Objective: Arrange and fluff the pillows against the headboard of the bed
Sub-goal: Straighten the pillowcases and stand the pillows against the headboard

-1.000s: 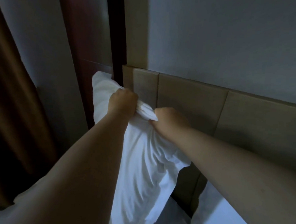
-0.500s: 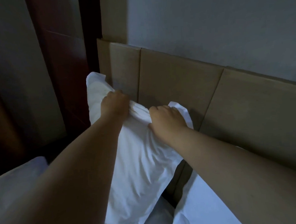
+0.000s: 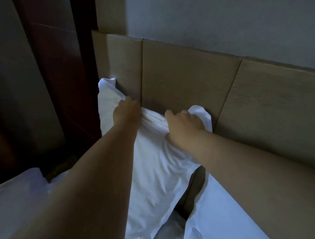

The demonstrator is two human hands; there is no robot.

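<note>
A white pillow (image 3: 156, 174) stands on end against the tan panelled headboard (image 3: 187, 77), its top edge bunched. My left hand (image 3: 127, 111) grips that top edge near the left corner. My right hand (image 3: 184, 127) clutches the same edge near the right corner, whose tip sticks up beside the fingers. A second white pillow (image 3: 218, 213) lies lower right, partly under my right forearm.
White bedding (image 3: 16, 196) covers the lower left. A dark red wooden panel (image 3: 59, 69) and a grey wall (image 3: 4, 72) stand left of the headboard. A dark gap opens between the two pillows at the headboard's foot.
The pillow has come down and to the right along the headboard. My hands have spread apart along its top edge, and its right corner now shows.
</note>
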